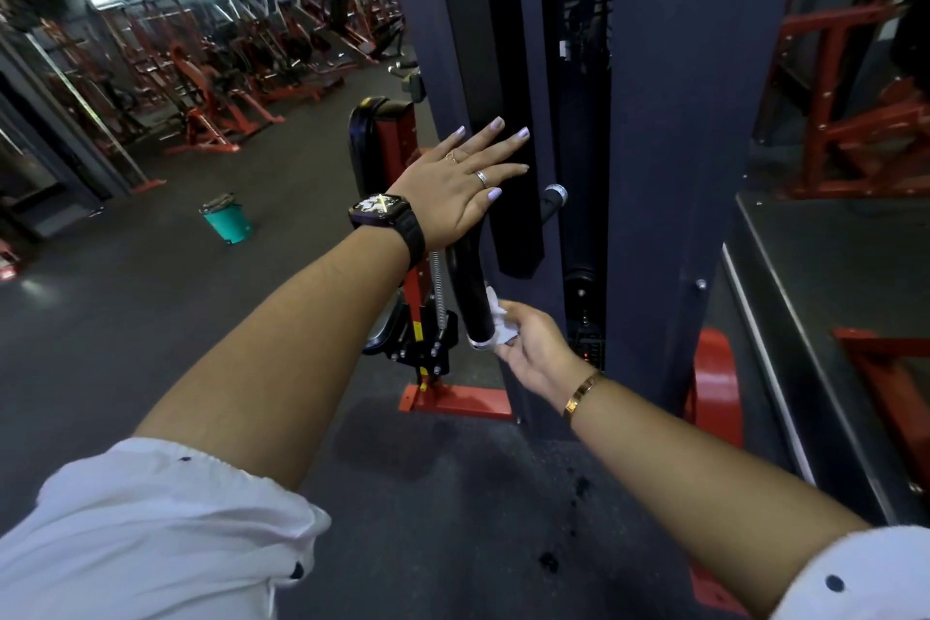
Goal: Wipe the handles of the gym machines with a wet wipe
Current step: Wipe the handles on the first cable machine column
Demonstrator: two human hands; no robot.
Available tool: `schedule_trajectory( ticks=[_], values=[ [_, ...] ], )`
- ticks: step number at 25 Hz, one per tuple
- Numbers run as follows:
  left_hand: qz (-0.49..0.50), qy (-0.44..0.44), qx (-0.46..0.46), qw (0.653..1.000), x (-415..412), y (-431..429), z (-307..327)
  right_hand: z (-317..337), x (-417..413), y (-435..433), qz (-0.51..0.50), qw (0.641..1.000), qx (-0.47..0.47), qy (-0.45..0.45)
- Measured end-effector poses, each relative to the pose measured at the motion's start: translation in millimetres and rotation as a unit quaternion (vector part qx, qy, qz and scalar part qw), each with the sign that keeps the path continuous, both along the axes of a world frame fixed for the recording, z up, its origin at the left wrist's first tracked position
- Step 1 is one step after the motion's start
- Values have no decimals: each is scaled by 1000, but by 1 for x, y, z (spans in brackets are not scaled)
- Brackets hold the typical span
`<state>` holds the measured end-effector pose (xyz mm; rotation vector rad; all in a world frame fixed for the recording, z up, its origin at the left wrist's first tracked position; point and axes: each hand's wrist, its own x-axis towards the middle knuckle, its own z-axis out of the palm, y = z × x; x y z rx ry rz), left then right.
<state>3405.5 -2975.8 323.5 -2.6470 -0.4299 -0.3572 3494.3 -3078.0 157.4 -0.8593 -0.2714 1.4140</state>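
Well off to the left of the left hand (463, 186), a teal bin (227, 219) is standing on the floor. The left hand is lying flat with fingers spread, gripping nothing, its palm covering the upper end of the black handle (470, 297). The handle is running nearly upright, its capped end pointing down below that palm. Just right of that lower end, the right hand (533, 347) is pinching a white wet wipe (503, 322) against it.

We are in a gym: rows of red weight machines (216, 81) stand at ten o'clock, and a dark machine frame (674, 141) rises at one o'clock.
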Motion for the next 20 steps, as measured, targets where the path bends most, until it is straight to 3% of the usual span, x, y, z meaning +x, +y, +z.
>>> schedule_trajectory(
  ticks=[3,7,9,15,18,20],
  values=[
    [2,0,-5,1000,-1,1,1,13,-10,-8,39,988,-44,145],
    [2,-1,-4,1000,0,1,0,6,-2,-10,41,992,-112,50],
    [1,-3,-9,1000,-1,1,0,10,4,-5,31,993,-100,55],
    [-1,-3,-15,1000,-1,-1,1,15,1,-15,134,984,-114,-7],
    [-5,-8,-4,1000,0,0,-1,30,15,-21,85,986,-136,-39],
    [-5,-7,-5,1000,0,2,-1,59,20,-19,29,992,-102,-76]
  ],
)
